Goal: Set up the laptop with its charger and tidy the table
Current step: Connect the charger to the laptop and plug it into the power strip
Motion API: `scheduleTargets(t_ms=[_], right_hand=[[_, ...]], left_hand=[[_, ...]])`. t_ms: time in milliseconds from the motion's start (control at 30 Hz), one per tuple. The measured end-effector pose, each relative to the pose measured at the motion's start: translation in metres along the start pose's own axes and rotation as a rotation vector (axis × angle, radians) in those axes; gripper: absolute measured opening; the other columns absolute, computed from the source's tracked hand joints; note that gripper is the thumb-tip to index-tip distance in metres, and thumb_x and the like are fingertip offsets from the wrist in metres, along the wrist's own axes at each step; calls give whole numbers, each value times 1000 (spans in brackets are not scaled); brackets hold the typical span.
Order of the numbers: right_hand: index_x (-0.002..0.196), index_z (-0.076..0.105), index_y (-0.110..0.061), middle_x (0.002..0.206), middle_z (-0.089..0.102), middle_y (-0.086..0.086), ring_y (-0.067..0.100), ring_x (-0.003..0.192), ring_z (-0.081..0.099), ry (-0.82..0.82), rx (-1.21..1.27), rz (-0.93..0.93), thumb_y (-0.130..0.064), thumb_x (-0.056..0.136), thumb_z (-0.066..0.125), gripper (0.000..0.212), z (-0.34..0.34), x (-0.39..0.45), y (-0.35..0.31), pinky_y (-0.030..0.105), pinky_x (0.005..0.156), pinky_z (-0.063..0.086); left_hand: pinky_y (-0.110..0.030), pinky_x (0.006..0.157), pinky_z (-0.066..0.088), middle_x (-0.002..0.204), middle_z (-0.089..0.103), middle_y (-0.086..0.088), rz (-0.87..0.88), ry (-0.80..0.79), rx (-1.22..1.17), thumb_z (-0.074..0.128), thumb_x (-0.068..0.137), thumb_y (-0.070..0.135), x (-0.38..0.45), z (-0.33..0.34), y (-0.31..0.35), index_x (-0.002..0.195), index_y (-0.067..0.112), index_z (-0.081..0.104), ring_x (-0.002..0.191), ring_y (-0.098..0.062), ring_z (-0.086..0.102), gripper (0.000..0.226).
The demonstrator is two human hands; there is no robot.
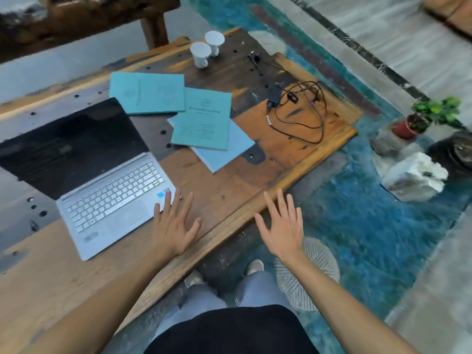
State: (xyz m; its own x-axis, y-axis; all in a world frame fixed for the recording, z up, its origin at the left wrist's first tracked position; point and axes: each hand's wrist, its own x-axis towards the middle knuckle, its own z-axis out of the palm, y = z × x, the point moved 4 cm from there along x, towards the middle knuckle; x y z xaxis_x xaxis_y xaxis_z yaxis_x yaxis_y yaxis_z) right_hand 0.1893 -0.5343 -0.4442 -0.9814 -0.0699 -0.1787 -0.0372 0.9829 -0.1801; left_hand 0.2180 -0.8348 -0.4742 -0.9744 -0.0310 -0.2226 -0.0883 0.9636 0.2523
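A silver laptop [102, 190] lies open on the wooden table [255, 175], its screen dark. My left hand [175, 226] hovers open at the laptop's right front corner, fingers spread, holding nothing. Over the table's front edge my right hand [282, 224] is open too, empty. The black charger [274, 97] with its tangled cable [306, 116] lies at the table's far right, apart from the laptop. Three teal booklets [201, 118] are scattered in the middle, two overlapping. Two white cups [207, 49] stand upside down at the back.
A small black item with a thin wire [255, 57] lies near the cups. On the blue rug right of the table sit a potted plant [421, 118], a white rock [413, 177] and dark stones. A striped round cushion [309, 272] is by my feet.
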Motion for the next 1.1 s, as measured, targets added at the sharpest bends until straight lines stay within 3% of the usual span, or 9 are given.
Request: scheduleTargets(t_ms=[300,633,833,1100], right_hand=[[162,6,-45,172,-4,-6,20,160,-5,-17,73,87,-67,102,24,66,-14,8,93,48,128,5],[161,3,-46,172,-7,-8,18,159,-8,-65,93,29,-68,102,22,66,-31,63,187,46,128,3],[162,4,-45,172,-6,-8,17,159,-8,-72,99,-21,-70,101,18,67,-47,132,197,45,128,3],[161,5,-46,171,-11,-11,14,158,-12,-86,170,-81,-65,103,26,64,-76,247,189,45,129,2]], left_hand=[[-54,122,-4,167,-19,-3,64,-56,22,5,90,72,42,5,104,159,36,-7,154,-28,-16,79],[-52,123,-7,165,-24,0,-55,-52,-27,5,89,73,83,22,179,158,37,-8,152,-24,-22,79],[-54,122,-5,166,-22,2,-141,-39,-72,5,87,74,124,16,181,159,37,-4,153,-24,-19,82],[-56,122,-2,167,-17,4,-202,-25,-142,11,89,73,240,0,186,159,39,1,156,-27,-11,79]])
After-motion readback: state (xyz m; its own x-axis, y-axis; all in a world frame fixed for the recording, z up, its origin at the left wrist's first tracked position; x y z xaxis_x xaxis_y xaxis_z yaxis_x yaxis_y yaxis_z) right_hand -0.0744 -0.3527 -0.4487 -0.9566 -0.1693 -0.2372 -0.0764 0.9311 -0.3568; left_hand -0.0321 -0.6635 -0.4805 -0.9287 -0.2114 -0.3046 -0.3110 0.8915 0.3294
